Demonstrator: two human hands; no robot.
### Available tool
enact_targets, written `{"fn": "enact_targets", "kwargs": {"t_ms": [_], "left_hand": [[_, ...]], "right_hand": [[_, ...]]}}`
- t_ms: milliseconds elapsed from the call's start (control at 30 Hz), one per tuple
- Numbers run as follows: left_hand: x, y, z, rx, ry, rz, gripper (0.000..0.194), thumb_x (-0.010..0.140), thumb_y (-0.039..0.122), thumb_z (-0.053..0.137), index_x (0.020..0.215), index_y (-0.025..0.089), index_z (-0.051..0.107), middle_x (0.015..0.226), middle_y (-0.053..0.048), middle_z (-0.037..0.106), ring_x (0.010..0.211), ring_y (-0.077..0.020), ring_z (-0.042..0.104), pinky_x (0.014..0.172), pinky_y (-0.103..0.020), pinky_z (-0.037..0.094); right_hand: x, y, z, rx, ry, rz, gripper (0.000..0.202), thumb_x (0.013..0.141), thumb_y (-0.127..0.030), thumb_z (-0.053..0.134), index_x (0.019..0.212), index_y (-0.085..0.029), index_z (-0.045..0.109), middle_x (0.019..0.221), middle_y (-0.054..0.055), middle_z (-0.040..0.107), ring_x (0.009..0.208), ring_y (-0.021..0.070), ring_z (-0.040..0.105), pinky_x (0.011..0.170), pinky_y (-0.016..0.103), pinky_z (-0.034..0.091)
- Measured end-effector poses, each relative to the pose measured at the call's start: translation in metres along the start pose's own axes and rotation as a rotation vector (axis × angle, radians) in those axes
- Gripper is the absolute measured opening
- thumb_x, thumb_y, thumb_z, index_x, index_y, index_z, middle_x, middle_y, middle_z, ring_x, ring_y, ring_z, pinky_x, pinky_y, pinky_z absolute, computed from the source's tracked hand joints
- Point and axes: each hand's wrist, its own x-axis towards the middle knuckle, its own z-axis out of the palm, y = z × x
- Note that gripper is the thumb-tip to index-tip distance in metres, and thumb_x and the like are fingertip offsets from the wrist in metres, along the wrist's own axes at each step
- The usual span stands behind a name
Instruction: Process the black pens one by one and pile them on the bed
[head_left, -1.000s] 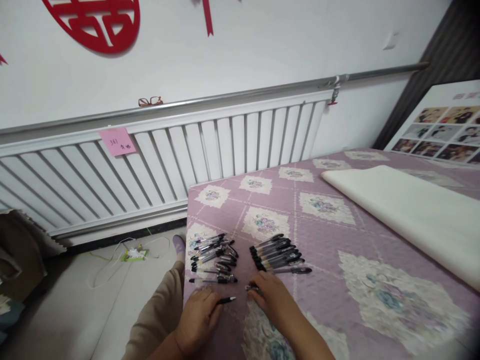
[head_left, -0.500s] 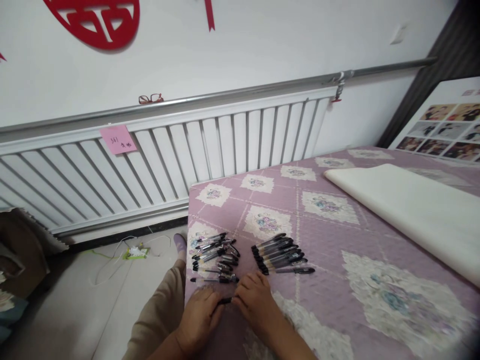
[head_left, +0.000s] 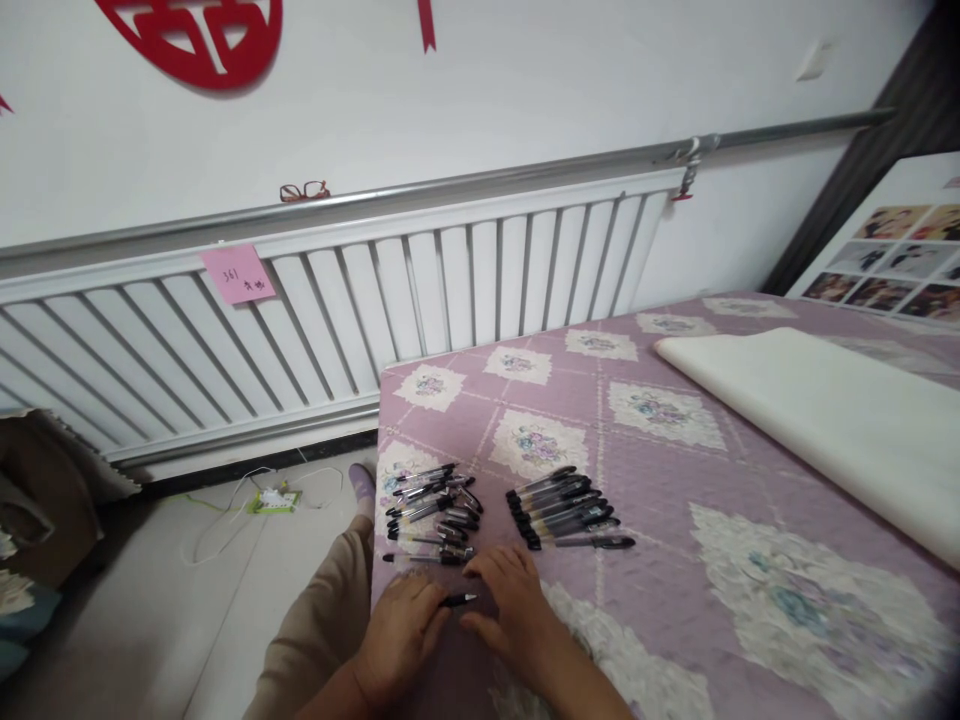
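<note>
My left hand [head_left: 405, 622] is closed around a pen [head_left: 459, 600], whose dark front end and pale tip stick out to the right between thumb and fingers. The rest of the pen is hidden in the hand. Just right of that tip, my right hand [head_left: 517, 610] has its thumb and fingers apart, with nothing visible between them. Its fingertips are near a loose group of clear pens with black ends and separate caps [head_left: 431, 510]. To the right lies a neater row of capped black pens [head_left: 566, 512], side by side on the bedspread.
The pens lie on a purple floral bedspread [head_left: 540, 390] near the bed's left edge. A folded cream cloth [head_left: 817, 410] is at the right. Behind stands a white radiator [head_left: 442, 280] with a pink note [head_left: 238, 275]. A power strip [head_left: 274, 500] with cables lies on the floor.
My right hand has opened and drawn slightly back from the pen, leaving its tip exposed. My left hand keeps hold of the pen. The view has shifted slightly.
</note>
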Motion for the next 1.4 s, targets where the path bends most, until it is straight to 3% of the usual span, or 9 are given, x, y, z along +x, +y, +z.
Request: {"fn": "enact_targets", "kwargs": {"t_ms": [200,333,500,633,767,967,1133,1233,1400], "left_hand": [[-0.0012,-0.001,0.0029,0.026,-0.011,-0.028,0.019,0.091,0.025,0.043,0.094,0.021,0.061,0.086,-0.004,0.064,0.081,-0.0206,0.059,0.074,-0.033,0.048],[0.0,-0.0002,0.0015,0.002,-0.004,-0.016,0.02,0.091,0.025,0.042,0.097,0.022,0.061,0.085,-0.004,0.064,0.082,-0.0198,0.059,0.074,-0.032,0.048],[0.0001,-0.0009,0.0013,-0.01,-0.02,-0.024,0.02,0.091,0.024,0.044,0.102,0.023,0.061,0.089,-0.004,0.065,0.084,-0.0208,0.059,0.074,-0.033,0.048],[-0.0008,-0.0021,0.003,0.012,-0.001,-0.02,0.018,0.09,0.024,0.044,0.095,0.021,0.062,0.086,-0.004,0.064,0.081,-0.0204,0.059,0.072,-0.032,0.047],[0.0001,-0.0011,0.0019,0.01,-0.003,-0.012,0.02,0.091,0.023,0.044,0.098,0.022,0.062,0.086,-0.004,0.064,0.082,-0.0202,0.059,0.074,-0.032,0.048],[0.0014,0.0003,-0.0009,-0.022,-0.032,-0.02,0.019,0.09,0.023,0.046,0.101,0.022,0.062,0.089,-0.004,0.065,0.086,-0.0208,0.059,0.076,-0.033,0.048],[0.0007,-0.0003,-0.0001,-0.003,-0.023,-0.036,0.017,0.09,0.024,0.046,0.095,0.021,0.062,0.086,-0.004,0.064,0.082,-0.0206,0.059,0.073,-0.032,0.048],[0.0006,-0.0006,0.0005,-0.014,-0.015,-0.023,0.019,0.09,0.024,0.045,0.098,0.022,0.062,0.087,-0.004,0.065,0.084,-0.0201,0.059,0.074,-0.031,0.047],[0.0007,-0.0006,0.001,-0.045,-0.003,-0.027,0.021,0.09,0.024,0.045,0.104,0.024,0.061,0.092,-0.004,0.065,0.088,-0.0204,0.059,0.078,-0.032,0.047]], "right_hand": [[0.0026,0.0005,0.0025,-0.08,-0.012,0.034,0.01,0.087,-0.027,0.058,0.078,-0.024,0.062,0.09,-0.001,0.065,0.097,0.0189,0.054,0.103,0.048,0.02],[0.0014,0.0022,0.0015,-0.021,-0.026,-0.004,0.004,0.084,-0.023,0.061,0.086,-0.025,0.061,0.092,-0.002,0.064,0.099,0.0182,0.053,0.103,0.044,0.021],[0.0007,-0.0028,0.0006,0.029,-0.015,0.006,0.026,0.077,-0.031,0.07,0.099,-0.025,0.059,0.103,0.002,0.063,0.105,0.0215,0.051,0.101,0.043,0.026],[0.0032,-0.0045,0.0047,-0.06,-0.03,0.06,0.006,0.083,-0.029,0.063,0.084,-0.023,0.063,0.095,0.001,0.065,0.101,0.0211,0.053,0.103,0.047,0.021],[0.0037,-0.0008,0.0059,-0.048,-0.041,0.027,0.003,0.084,-0.022,0.061,0.084,-0.024,0.063,0.093,0.0,0.065,0.099,0.0195,0.054,0.103,0.046,0.021],[0.0002,-0.001,0.0025,0.033,-0.006,0.038,0.025,0.077,-0.031,0.07,0.099,-0.027,0.06,0.102,0.0,0.064,0.104,0.0205,0.052,0.104,0.045,0.022],[0.0015,0.0004,0.0038,-0.053,-0.014,0.062,0.009,0.087,-0.026,0.058,0.079,-0.023,0.061,0.09,0.0,0.065,0.097,0.0195,0.055,0.103,0.047,0.02],[0.0013,0.0034,0.0033,-0.018,-0.02,0.039,0.003,0.085,-0.022,0.061,0.084,-0.025,0.062,0.091,-0.002,0.065,0.098,0.0185,0.055,0.102,0.044,0.022],[-0.0009,0.0005,0.0008,0.036,0.01,0.03,0.03,0.076,-0.032,0.072,0.103,-0.027,0.06,0.105,0.001,0.064,0.105,0.0216,0.053,0.101,0.042,0.025]]}}
